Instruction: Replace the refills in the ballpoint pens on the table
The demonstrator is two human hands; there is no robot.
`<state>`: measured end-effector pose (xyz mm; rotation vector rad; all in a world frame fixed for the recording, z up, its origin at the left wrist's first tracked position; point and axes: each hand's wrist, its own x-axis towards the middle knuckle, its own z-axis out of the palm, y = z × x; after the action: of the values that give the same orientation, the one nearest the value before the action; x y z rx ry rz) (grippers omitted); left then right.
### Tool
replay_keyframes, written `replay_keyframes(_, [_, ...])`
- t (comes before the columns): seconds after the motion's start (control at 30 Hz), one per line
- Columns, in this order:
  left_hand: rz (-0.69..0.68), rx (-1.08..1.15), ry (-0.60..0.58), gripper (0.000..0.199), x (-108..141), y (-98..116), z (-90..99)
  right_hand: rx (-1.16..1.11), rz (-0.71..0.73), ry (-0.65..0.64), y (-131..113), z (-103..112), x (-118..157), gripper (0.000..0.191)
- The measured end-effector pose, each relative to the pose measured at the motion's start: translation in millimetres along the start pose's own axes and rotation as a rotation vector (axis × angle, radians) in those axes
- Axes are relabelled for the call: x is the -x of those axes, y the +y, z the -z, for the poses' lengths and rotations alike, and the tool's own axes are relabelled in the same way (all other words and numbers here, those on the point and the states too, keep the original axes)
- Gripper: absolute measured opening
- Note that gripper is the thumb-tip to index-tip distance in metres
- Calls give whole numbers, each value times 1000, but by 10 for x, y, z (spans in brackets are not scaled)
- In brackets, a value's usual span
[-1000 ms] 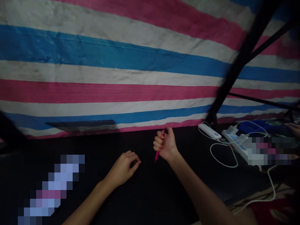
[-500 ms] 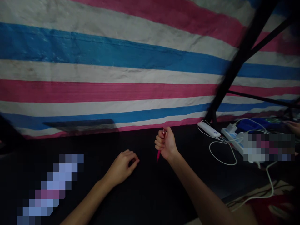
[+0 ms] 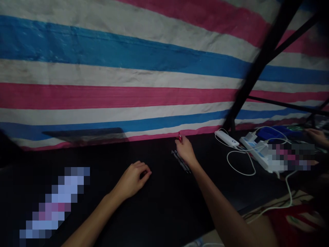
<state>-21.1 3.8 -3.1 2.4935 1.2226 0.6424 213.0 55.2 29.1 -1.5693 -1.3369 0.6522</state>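
My right hand is closed on a red pen, whose upper part shows above the fingers. Dark, slim pens lie on the black table, just below and left of that hand; the hand partly covers them. My left hand rests on the table to the left, its fingers loosely curled with a gap between thumb and forefinger, holding nothing.
At the right are a white device, a power strip with plugs and white cables, and a blue object. Another person's hand is beyond. Striped sheeting and a black frame stand behind.
My right hand has moved slightly up and turned with the red pen, and dark pens now show beside it. My left hand has hardly moved. The view has shifted slightly.
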Motion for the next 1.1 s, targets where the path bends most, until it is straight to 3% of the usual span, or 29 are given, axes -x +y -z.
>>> replay_keyframes(0.07, [3, -7, 0, 22, -3, -2, -2, 530, 40, 79, 96, 138, -101, 27])
replay_keyframes(0.17, [8, -17, -2, 22, -12, -6, -6, 674, -39, 88, 234, 320, -185, 30])
replay_keyframes(0.33, [-10, -15, -8, 22, -24, -29, -4, 769, -154, 11, 379, 379, -193, 30])
replay_keyframes(0.53, [-33, -28, -23, 23, -30, -93, -9, 809, -214, -78, 397, 323, -205, 43])
replay_keyframes(0.87, [-22, -32, -11, 23, -29, -43, -28, 824, -117, -268, 286, 216, -41, 99])
replay_keyframes(0.97, [-23, -27, -9, 22, -23, -29, -19, 855, -119, -316, 255, 205, -20, 100])
replay_keyframes(1.1, [-31, -17, -9, 22, -16, -26, -10, 862, -120, -310, 267, 208, -29, 87])
